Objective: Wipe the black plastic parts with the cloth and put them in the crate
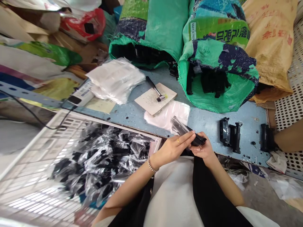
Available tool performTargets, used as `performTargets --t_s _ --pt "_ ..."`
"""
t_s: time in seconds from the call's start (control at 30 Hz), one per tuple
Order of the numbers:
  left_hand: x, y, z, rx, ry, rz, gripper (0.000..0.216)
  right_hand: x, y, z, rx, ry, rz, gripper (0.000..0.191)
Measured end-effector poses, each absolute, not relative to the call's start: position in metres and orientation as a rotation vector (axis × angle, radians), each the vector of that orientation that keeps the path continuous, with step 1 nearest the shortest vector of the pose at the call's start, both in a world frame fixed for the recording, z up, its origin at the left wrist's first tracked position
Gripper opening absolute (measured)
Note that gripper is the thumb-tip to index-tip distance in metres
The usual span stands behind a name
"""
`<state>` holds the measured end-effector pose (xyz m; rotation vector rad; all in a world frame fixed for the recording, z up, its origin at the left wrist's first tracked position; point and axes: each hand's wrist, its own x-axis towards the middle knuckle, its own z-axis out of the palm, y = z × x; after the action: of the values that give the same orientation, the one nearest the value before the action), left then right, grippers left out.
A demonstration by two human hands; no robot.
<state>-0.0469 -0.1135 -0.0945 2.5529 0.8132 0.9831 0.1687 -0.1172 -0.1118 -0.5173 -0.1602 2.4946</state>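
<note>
In front of my body, both hands are on a long black plastic part (198,140). A clear plastic bag (180,126) covers its far-left end, while the end near my right hand is bare. My left hand (170,149), with a ring and a beaded bracelet, has its fingers closed over the bagged section. Wrapped round the bare end from below and the right is my right hand (204,151). Just beyond the held part lies a small stack of clear bags (184,110), partly under a pale board (144,101) that carries a black-handled hammer (153,87).
A white basket (35,145) holds many bagged black parts at left. Two green sacks (163,28) (236,97) of black parts lie open at the back. Several loose black parts (234,137) stand on the blue bench (203,118). A larger bag pile (115,77) sits back left.
</note>
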Motion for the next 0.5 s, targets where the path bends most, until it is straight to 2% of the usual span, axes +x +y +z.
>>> performTargets --t_s 0.1,0.23,0.37,0.5 --pt "-0.049 -0.116 -0.1 2.434 0.889 1.128 0.077 0.164 -0.126 -0.11 -0.494 -0.17 2.467 0.042" --pt "-0.061 -0.11 -0.112 2.346 1.147 1.328 0.073 0.159 -0.135 -0.097 -0.415 -0.008 2.247 0.053" --pt "-0.062 -0.104 -0.118 2.493 1.311 1.152 0.06 0.156 -0.136 -0.087 -0.499 -0.058 2.174 0.052" --pt "-0.052 -0.099 -0.115 2.456 1.526 0.944 0.076 0.154 -0.137 -0.085 -0.62 -0.131 2.193 0.054"
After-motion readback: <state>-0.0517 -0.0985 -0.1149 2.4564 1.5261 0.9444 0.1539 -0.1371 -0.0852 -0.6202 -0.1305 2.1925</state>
